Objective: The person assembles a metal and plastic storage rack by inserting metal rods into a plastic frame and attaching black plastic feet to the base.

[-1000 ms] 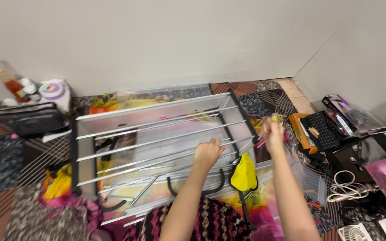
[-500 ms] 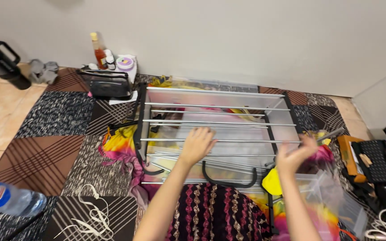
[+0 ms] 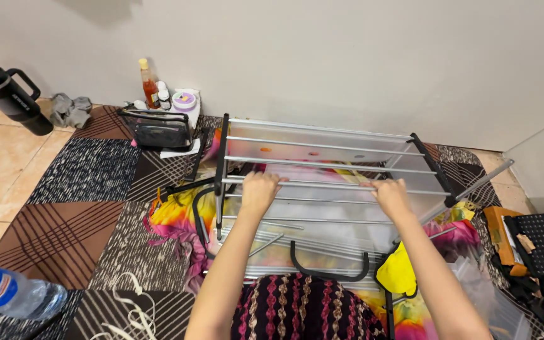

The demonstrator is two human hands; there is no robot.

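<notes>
Gripping one silver metal crossbar (image 3: 322, 184) of a partly assembled rack with black end frames (image 3: 223, 165), the person sits on the floor facing a plain pale wall. Left hand (image 3: 259, 191) is curled fully over the bar near the rack's left end frame, fingers wrapped down around it. Right hand (image 3: 390, 194) is closed over the same bar further along, short of the right black end frame (image 3: 432, 169); knuckles up, fingers folded round the tube. Both forearms run straight out from the body, well apart from each other.

The rack lies on a patchwork rug of brown and grey striped squares (image 3: 89, 170), over a bright pink and yellow cloth (image 3: 174, 217). Several parallel silver bars run between the two end frames, above and below the held one. Loose silver tubes (image 3: 272, 239) lie under the rack, and a curved black piece (image 3: 328, 272) rests near the person's lap.

A yellow cloth item (image 3: 398, 274) sits just beside the right forearm. Against the wall, left of the rack, stand a clear pouch with black trim (image 3: 157, 129), an orange-filled bottle (image 3: 148, 82) and small jars. A black lidded mug with a handle (image 3: 11, 97) stands on the tiled floor at far left. A clear plastic water bottle (image 3: 11, 294) lies at lower left, white cord (image 3: 133, 308) near it.
</notes>
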